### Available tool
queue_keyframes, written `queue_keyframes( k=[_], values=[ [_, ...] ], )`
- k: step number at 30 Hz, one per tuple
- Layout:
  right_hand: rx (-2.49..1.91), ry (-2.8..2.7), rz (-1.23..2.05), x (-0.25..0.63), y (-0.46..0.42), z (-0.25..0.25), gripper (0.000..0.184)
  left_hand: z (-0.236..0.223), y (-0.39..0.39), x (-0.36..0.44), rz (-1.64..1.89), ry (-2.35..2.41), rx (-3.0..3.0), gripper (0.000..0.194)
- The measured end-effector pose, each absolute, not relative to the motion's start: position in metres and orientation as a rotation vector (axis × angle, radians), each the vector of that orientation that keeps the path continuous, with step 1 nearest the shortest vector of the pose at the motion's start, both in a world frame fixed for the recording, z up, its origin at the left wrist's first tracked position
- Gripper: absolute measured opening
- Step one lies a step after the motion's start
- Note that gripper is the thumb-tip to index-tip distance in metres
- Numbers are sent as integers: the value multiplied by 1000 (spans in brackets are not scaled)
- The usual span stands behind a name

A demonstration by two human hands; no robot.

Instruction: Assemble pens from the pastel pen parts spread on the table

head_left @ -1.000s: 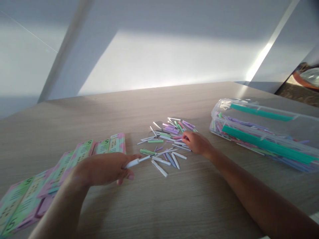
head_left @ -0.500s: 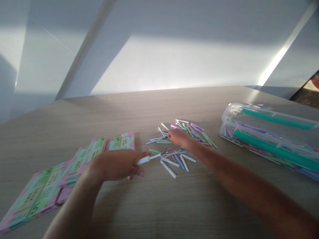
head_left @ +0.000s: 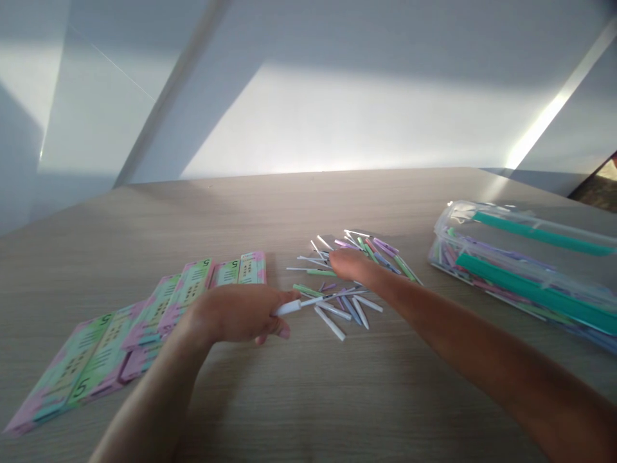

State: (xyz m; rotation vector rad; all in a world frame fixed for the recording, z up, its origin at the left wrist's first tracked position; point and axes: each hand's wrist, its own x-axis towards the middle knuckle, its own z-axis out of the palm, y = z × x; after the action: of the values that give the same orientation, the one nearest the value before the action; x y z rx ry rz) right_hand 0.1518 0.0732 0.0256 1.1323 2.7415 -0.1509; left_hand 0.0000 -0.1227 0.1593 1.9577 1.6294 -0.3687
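Note:
My left hand (head_left: 253, 313) is closed around a white pen (head_left: 289, 307), whose thin end points right toward a loose pile of pens. Pastel pens and slim white sticks (head_left: 330, 323) are scattered on the table in white, green, purple, pink and blue. Over the far part of this pile, my right hand (head_left: 351, 265) is bent downward with its fingers curled in. Its fingertips are hidden, so whatever they grip cannot be made out.
Several pink and green packs printed with a 5 (head_left: 99, 360) lie overlapping at the left. A clear plastic case with teal strips (head_left: 525, 283), holding many pens, stands at the right. The wooden table (head_left: 270, 218) meets a white wall (head_left: 337, 122) behind.
The view has shifted slightly, moving everything a little to the right in the picture. Both hands keep nearly the same pose, the left still on the white pen.

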Motion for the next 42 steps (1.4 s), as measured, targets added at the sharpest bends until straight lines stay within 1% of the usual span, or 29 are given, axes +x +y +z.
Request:
queue_keyframes(
  k=[8, 16, 21, 23, 24, 26, 28, 30, 32, 34, 35, 40, 42],
  values=[
    [1192, 2833, -171, 160, 74, 35, 26, 160, -122, 0, -370, 1554, 1958, 40],
    [1318, 3067, -281, 187, 66, 35, 18, 159, -118, 3, -385, 1526, 1949, 42],
    [1421, 3192, -394, 200, 61, 36, 30, 159, -117, 4, -405, 1529, 1940, 41],
    [1486, 3235, -646, 206, 55, 36, 27, 158, -116, 3, -402, 1537, 1933, 40],
    [1519, 3242, -875, 209, 51, 36, 24, 157, -114, 2, -396, 1532, 1921, 40],
    [1506, 3181, -1474, 214, 39, 35, 17, 154, -112, 0, -386, 1521, 1895, 40],
    [1340, 3052, -2007, 216, 21, 38, 13, 152, -109, 0, -388, 1510, 1878, 39],
    [1126, 2960, -2316, 218, 1, 47, 14, 151, -107, 1, -401, 1501, 1869, 38],
    [982, 2928, -2449, 219, -18, 59, 16, 151, -107, 3, -416, 1490, 1856, 39],
    [946, 2943, -2439, 219, -32, 68, 13, 152, -107, 4, -425, 1493, 1843, 39],
    [984, 2984, -2366, 219, -36, 70, 12, 152, -107, 4, -430, 1497, 1839, 38],
    [1452, 3243, -1636, 219, -30, 58, 10, 147, -95, -8, -446, 1574, 1863, 21],
    [1542, 3286, -1391, 221, -26, 53, 11, 140, -88, -13, -460, 1607, 1825, 22]
  ],
)
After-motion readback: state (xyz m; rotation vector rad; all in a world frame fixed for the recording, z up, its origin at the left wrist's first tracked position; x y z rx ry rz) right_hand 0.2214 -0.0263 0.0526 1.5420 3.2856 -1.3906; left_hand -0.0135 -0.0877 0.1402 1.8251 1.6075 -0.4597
